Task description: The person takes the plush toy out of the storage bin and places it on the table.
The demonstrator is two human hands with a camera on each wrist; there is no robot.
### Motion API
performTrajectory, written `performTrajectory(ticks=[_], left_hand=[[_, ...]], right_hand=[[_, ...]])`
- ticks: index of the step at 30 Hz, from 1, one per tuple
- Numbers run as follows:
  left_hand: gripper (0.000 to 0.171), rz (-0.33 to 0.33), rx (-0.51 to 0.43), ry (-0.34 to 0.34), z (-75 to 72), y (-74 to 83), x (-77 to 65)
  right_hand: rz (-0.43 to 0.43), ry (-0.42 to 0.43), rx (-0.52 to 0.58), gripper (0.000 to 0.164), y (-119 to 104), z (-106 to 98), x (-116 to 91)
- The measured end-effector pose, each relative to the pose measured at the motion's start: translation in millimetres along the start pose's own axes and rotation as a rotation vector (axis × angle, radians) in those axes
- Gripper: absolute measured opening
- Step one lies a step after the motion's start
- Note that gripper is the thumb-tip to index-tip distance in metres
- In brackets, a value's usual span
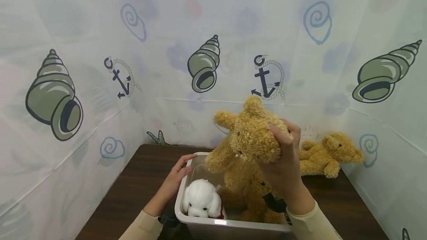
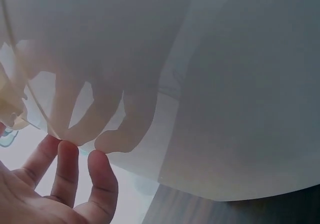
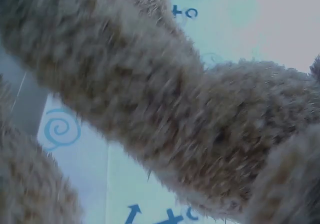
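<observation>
My right hand (image 1: 283, 158) grips a golden-brown teddy bear (image 1: 253, 140) by its head, with the bear tilted over a white plastic bin (image 1: 181, 195). Its shaggy fur (image 3: 150, 83) fills most of the right wrist view, where my fingers are hidden. At the bin's left side, my left hand (image 1: 175, 177) holds the rim; in the left wrist view its fingertips (image 2: 102, 164) touch the wall. Inside the bin sit a white plush dog (image 1: 201, 197) with something red at its neck and another golden-brown teddy bear (image 1: 258, 195), partly hidden behind the right arm.
A further teddy bear (image 1: 328, 155) lies on its side at the right on the dark wooden table (image 1: 130, 180). White curtains (image 1: 166, 121) printed with shells and anchors surround the table at the back and sides.
</observation>
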State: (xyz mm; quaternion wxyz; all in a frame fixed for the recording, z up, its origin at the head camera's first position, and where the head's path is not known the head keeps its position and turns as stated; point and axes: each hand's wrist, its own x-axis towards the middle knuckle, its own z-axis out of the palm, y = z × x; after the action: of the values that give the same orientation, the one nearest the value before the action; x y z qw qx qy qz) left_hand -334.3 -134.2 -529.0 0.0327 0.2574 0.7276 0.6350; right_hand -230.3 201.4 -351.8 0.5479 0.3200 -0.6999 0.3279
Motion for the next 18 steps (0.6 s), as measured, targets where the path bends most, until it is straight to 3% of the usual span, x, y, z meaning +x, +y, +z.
performTrajectory(ticks=[4,9,13,18], left_hand=[[0.042,-0.032,-0.05,0.005,0.9,1.5,-0.2],[0.043,-0.035,-0.09,-0.006,1.7,-0.2,-1.0],[0.044,-0.013,-0.094,-0.025,0.9,-1.9,-1.0],[0.046,0.026,-0.083,-0.049,-0.5,-1.7,-1.3]], right_hand=[[0.084,0.074,0.06,0.072,-1.2,-13.7,-3.6],[0.112,0.158,0.035,0.079,-6.1,-34.6,-7.3],[0.166,0.222,0.052,0.075,-12.3,-49.6,-8.2],[0.184,0.383,0.159,0.066,-13.7,-61.7,-9.6]])
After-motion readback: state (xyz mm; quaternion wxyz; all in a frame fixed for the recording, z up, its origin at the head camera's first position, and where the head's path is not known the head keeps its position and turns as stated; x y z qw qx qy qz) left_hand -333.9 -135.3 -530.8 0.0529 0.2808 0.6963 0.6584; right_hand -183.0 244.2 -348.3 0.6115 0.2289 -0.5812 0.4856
